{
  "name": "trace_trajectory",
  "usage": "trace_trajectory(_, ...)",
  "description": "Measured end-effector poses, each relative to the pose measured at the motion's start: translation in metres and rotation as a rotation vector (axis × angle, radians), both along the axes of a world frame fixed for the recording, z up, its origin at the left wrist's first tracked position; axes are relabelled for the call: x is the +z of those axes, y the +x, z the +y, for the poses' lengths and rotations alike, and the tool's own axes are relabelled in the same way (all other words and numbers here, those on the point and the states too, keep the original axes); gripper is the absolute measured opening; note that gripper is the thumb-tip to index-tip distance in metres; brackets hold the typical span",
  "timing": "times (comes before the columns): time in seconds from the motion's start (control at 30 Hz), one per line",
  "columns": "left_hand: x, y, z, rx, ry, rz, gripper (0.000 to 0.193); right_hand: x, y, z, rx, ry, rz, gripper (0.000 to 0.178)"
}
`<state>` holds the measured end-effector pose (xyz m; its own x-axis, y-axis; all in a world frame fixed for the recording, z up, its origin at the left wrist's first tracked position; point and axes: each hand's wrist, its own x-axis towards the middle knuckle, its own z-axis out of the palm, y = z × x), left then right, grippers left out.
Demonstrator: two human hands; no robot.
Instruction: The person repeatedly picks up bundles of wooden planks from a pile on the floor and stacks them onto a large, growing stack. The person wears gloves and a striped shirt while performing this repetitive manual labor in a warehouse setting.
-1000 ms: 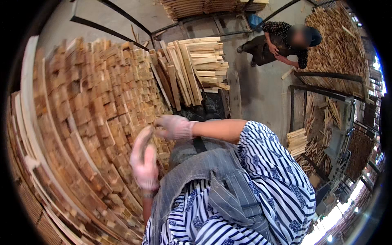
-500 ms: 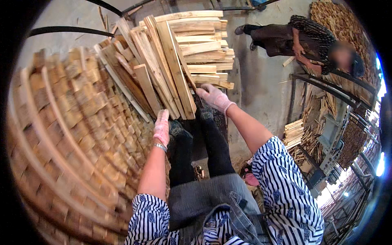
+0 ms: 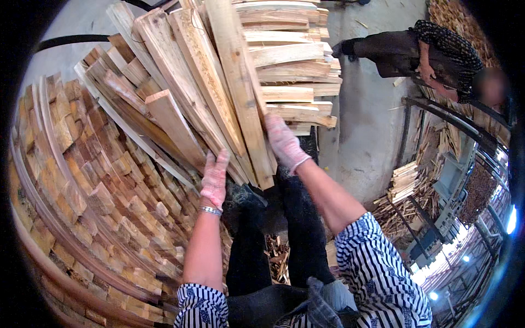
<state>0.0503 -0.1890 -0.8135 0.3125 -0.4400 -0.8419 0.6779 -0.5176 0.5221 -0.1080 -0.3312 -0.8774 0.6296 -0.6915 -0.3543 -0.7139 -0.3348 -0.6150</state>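
Note:
Long, pale wooden slats (image 3: 210, 90) fan out in front of me, their near ends between my hands. My left hand (image 3: 215, 180), in a pinkish-white glove, presses its nearly straight fingers against the bundle's left side by the near ends. On the other side, my gloved right hand (image 3: 283, 145) grips the outermost slat's right edge; some of its fingers are hidden behind the wood. A shorter slat (image 3: 174, 123) leans at the bundle's left. Behind and right, more slats (image 3: 290, 54) lie crosswise in a stack.
A large stack of wood pieces (image 3: 104, 208) fills the left side, with curved-looking strips across it. A person (image 3: 402, 52) is at the upper right beside a dark metal frame (image 3: 454, 117). Loose slats (image 3: 404, 183) and a grey machine (image 3: 451, 183) stand at the right, beyond the concrete floor (image 3: 363, 142).
The slats between my hands look larger and nearer, their near ends lower in view. My right hand has come lower along the bundle's right edge; my left hand stays at its left side.

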Motion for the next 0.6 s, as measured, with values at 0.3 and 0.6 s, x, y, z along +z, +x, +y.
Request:
trace_trajectory(0.3,0.059,0.022,0.002,-0.714,0.038,-0.168,0.05,0.098,-0.012,-0.032,-0.185,0.984,-0.167,0.087)
trace_trajectory(0.6,0.05,0.008,-0.021,-0.093,-0.207,0.087,0.1,0.086,0.006,-0.037,-0.422,1.284,-0.474,0.085)
